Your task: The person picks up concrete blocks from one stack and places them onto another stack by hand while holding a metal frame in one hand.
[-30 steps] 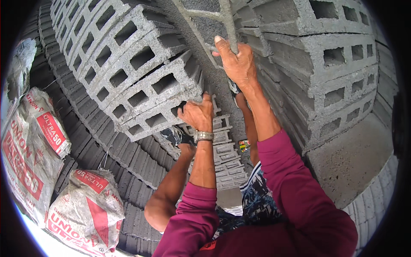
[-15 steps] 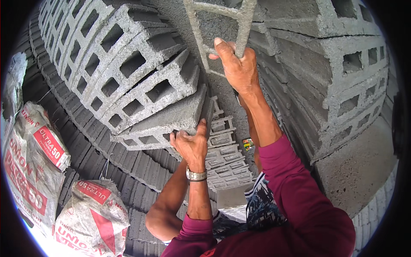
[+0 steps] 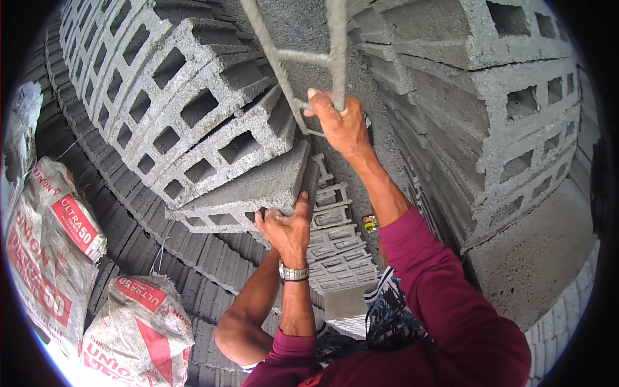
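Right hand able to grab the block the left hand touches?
Probably not: the right hand grips the frame and would need to let go first, though the block looks close.

The left hand [image 3: 285, 232] grips a hollow block [image 3: 251, 184] — the right hand [image 3: 343, 126], a ladder-like frame [image 3: 338, 51].

Two grey, hollow concrete blocks. Block A [image 3: 258, 180]: broad face showing, rectangular cells along its near edge; tilted away from the near end of the left stack [image 3: 164, 113], the wedge of exposed face widening to the right. Block B [image 3: 302, 57]: see-through, ladder-like, two long thin walls plus cross webs; slightly blurred, far end cut off by the top edge, near end close to A's right corner; contact unclear.
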Motion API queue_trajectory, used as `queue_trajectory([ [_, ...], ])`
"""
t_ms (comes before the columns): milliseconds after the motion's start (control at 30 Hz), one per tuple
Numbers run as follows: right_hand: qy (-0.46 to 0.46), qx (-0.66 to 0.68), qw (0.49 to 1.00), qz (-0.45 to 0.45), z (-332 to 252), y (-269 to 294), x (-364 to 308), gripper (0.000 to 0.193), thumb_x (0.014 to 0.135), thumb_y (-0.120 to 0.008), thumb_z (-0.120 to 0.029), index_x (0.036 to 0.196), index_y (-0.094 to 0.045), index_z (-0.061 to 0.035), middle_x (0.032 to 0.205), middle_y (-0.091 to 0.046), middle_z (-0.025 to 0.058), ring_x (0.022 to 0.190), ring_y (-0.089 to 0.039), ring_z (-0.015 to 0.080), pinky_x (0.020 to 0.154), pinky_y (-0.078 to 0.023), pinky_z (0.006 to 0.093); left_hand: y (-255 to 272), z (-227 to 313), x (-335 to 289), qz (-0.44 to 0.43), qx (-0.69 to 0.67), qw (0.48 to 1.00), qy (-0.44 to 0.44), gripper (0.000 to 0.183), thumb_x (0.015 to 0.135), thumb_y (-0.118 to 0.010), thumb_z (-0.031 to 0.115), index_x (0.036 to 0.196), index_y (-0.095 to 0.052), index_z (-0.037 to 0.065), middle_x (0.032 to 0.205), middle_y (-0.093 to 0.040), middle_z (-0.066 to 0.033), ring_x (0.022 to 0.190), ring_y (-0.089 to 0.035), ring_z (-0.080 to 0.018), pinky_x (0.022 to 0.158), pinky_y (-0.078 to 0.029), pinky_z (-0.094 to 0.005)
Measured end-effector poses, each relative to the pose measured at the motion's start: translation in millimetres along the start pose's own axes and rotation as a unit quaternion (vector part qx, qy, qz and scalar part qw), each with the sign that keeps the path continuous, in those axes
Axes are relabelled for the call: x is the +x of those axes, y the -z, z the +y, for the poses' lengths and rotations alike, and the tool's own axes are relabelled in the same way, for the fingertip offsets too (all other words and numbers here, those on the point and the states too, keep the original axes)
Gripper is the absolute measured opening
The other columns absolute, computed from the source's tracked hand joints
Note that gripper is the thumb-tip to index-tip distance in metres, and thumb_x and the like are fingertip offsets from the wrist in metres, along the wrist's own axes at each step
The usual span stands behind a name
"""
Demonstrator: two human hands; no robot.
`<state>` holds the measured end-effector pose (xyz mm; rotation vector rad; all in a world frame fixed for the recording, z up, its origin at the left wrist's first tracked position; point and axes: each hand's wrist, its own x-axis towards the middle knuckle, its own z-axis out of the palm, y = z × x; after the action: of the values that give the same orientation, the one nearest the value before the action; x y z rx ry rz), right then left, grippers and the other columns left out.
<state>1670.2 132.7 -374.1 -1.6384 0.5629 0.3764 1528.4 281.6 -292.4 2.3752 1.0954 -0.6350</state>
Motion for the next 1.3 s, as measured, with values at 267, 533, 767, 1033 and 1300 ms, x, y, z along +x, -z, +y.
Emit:
queue_trajectory([
  [267, 0.000, 0.029, 1.000, -0.010, -15, 4, 1, 0.045, 0.095, -0.064, -0.039, 0.087, -0.071, 0.0047, 0.071, -0.069, 0.0079, 0.068, -0.063, 0.0156, 0.065, -0.049, 0.0337, 7, 0, 0, 0.004, 0.017, 1.000, -0.026, 0.069, 0.073, -0.083, 0.049, 0.070, -0.058, -0.015, 0.088, -0.062, -0.0328, 0.118, -0.044, -0.0500, 0.111, -0.029, -0.0532],
  [533, 0.014, -0.050, 0.998, 0.033, 65, -3, -21, 0.041, 0.095, -0.061, -0.034, 0.079, -0.068, 0.0032, 0.066, -0.066, 0.0163, 0.062, -0.067, 0.0279, 0.062, -0.050, 0.0391, 9, -2, -6, 0.028, -0.022, 0.998, -0.049, 0.065, 0.071, -0.086, 0.044, 0.063, -0.055, -0.013, 0.080, -0.060, -0.0296, 0.109, -0.048, -0.0495, 0.110, -0.029, -0.0543],
  [767, 0.044, -0.017, 0.995, 0.090, 26, 9, -12, 0.045, 0.094, -0.064, -0.037, 0.081, -0.069, 0.0054, 0.066, -0.067, 0.0160, 0.062, -0.065, 0.0239, 0.062, -0.049, 0.0379, -18, 5, 13, -0.001, 0.094, 0.989, -0.118, 0.059, 0.082, -0.071, 0.055, 0.072, -0.069, -0.003, 0.074, -0.065, -0.0181, 0.095, -0.060, -0.0330, 0.106, -0.030, -0.0481],
  [1033, 0.010, -0.005, 0.992, 0.127, -50, 29, -5, 0.050, 0.095, -0.064, -0.042, 0.087, -0.072, 0.0065, 0.070, -0.069, 0.0126, 0.063, -0.061, 0.0167, 0.061, -0.048, 0.0346, 36, 63, 12, 0.004, -0.077, 0.994, -0.077, 0.055, 0.086, -0.072, 0.047, 0.101, -0.074, -0.006, 0.092, -0.073, -0.0214, 0.089, -0.068, -0.0394, 0.091, -0.050, -0.0431],
  [1300, 0.008, 0.026, 0.998, 0.053, -81, 11, 23, 0.053, 0.098, -0.060, -0.045, 0.086, -0.072, 0.0059, 0.074, -0.072, 0.0189, 0.073, -0.072, 0.0228, 0.064, -0.051, 0.0366, 16, 115, 104, 0.075, 0.172, 0.974, -0.124, 0.067, 0.077, -0.076, 0.054, 0.086, -0.070, -0.012, 0.075, -0.067, -0.0289, 0.075, -0.067, -0.0450, 0.078, -0.052, -0.0499],
])
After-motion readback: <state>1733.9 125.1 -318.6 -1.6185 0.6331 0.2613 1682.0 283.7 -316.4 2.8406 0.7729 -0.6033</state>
